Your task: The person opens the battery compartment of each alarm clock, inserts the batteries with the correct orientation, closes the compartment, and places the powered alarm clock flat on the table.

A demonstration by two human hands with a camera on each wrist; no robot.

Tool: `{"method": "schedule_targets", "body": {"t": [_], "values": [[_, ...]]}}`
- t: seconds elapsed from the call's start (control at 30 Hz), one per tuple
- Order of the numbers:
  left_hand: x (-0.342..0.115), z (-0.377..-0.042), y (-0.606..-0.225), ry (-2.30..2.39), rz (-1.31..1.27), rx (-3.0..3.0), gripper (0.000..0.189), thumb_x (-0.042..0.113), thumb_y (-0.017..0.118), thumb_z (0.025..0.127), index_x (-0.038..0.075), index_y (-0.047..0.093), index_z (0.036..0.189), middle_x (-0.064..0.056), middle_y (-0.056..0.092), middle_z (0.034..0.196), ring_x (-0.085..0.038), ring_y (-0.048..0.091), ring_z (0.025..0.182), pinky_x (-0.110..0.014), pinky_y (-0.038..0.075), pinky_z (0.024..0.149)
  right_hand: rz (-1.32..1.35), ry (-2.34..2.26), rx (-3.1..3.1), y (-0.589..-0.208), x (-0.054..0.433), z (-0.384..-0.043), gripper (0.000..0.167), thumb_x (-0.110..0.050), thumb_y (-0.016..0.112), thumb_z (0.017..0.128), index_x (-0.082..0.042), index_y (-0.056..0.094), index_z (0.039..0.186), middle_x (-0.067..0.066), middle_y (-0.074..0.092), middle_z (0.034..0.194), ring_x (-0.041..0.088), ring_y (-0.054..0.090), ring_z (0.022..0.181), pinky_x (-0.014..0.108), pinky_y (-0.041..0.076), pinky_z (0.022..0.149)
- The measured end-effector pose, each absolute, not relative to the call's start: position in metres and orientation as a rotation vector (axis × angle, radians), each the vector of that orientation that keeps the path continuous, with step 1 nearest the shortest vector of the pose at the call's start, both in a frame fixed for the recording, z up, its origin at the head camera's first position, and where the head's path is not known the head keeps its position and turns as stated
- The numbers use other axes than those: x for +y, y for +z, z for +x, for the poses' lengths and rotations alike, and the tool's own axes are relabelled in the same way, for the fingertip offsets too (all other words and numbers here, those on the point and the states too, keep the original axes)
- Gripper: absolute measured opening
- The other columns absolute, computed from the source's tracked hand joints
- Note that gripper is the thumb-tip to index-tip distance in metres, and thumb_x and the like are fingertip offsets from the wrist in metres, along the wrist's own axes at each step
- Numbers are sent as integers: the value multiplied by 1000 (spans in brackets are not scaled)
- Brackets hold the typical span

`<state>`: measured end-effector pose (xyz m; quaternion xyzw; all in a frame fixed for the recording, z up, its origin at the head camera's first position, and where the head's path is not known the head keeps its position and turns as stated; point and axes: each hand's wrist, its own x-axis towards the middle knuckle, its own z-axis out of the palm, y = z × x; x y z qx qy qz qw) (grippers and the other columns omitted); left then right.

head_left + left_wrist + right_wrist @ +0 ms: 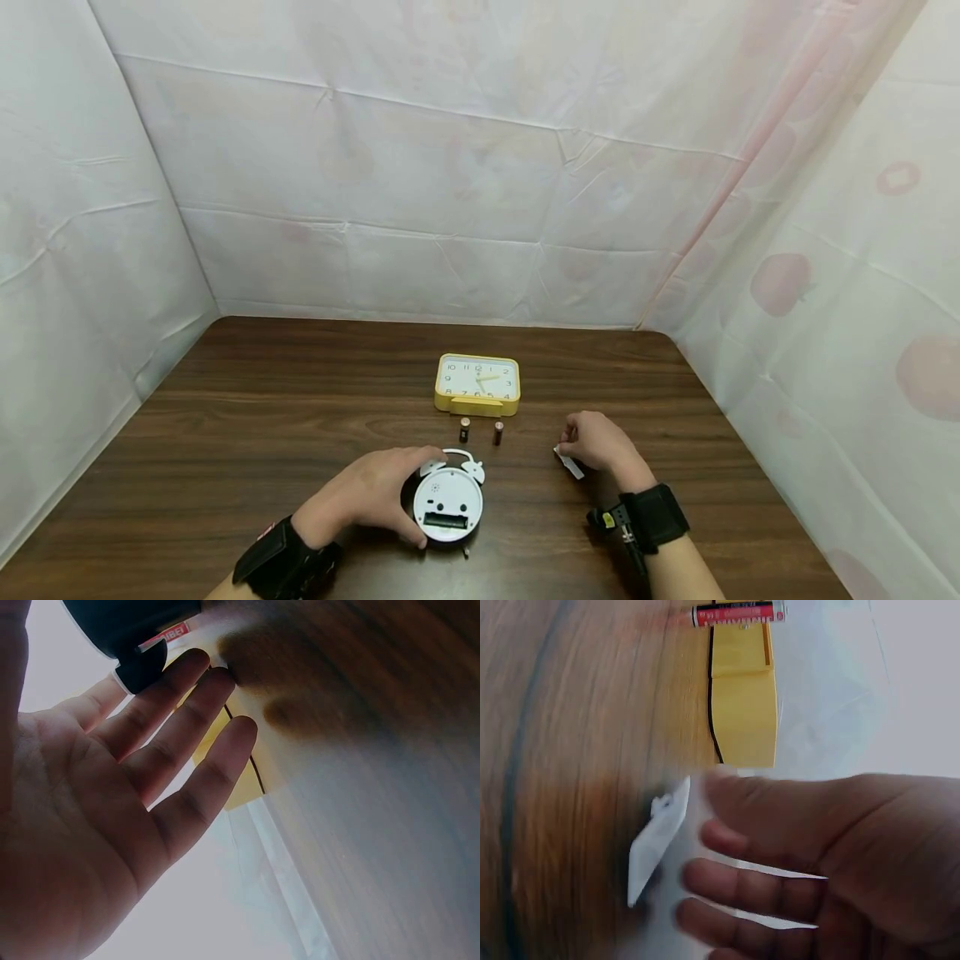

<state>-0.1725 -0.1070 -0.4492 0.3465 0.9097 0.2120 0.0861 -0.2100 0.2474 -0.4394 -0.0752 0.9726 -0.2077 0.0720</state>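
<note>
A white twin-bell alarm clock [448, 503] lies with its back upward and its battery slot uncovered. My left hand [382, 492] grips its left side, index finger near the bells and thumb by the lower rim. In the left wrist view the clock's dark casing [124, 626] shows beyond the spread fingers. To the right, my right hand [600, 446] is just above a small white battery cover [572, 465]. The right wrist view has the cover [658, 844] beside the blurred thumb tip, with no visible pinch on it; the thumb and index finger are apart.
Two small batteries, a left one [464, 430] and a right one [498, 432], stand between the alarm clock and a yellow rectangular clock [477, 385]. The brown wooden table [262, 400] is bordered by pale sheets [450, 167] at the back and sides.
</note>
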Motion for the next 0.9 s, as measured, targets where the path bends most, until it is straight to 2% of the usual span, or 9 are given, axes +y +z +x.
{"method": "schedule_targets", "body": {"t": [0.17, 0.33, 0.5, 0.67, 0.9], "values": [[-107, -172, -451, 644, 1019, 2699, 91, 68, 81, 52, 34, 50, 131, 12, 61, 123, -8, 58, 110, -35, 50, 87, -373, -766, 3026, -442, 230, -212, 6, -20, 67, 91, -15, 66, 93, -6, 60, 80, 8, 54, 68, 29, 45, 62], [-107, -172, -451, 648, 1022, 2704, 92, 66, 82, 53, 33, 49, 132, 13, 60, 123, -8, 58, 111, -35, 50, 87, -594, -915, 3021, -446, 211, -211, 24, -18, 66, 91, -14, 66, 114, 0, 67, 104, 10, 61, 85, 31, 51, 73], [-106, -172, -450, 650, 1027, 2710, 93, 65, 83, 52, 32, 49, 133, 13, 60, 124, -7, 57, 112, -35, 49, 89, -814, -803, 3077, -450, 197, -208, 39, -22, 65, 91, -19, 59, 130, 2, 63, 125, 18, 63, 104, 38, 52, 85], [-105, -172, -449, 653, 1022, 2700, 94, 64, 83, 52, 32, 49, 133, 13, 60, 124, -7, 57, 112, -35, 49, 90, -959, -698, 3140, -450, 188, -204, 39, -24, 65, 91, -22, 59, 129, -2, 63, 126, 18, 59, 116, 40, 50, 92], [-106, -172, -448, 653, 1023, 2697, 94, 64, 83, 52, 31, 49, 133, 11, 60, 125, -8, 57, 112, -35, 49, 90, -842, -745, 3160, -453, 179, -205, 30, -24, 65, 91, -24, 63, 121, -5, 65, 119, 14, 64, 106, 35, 53, 85]]}}
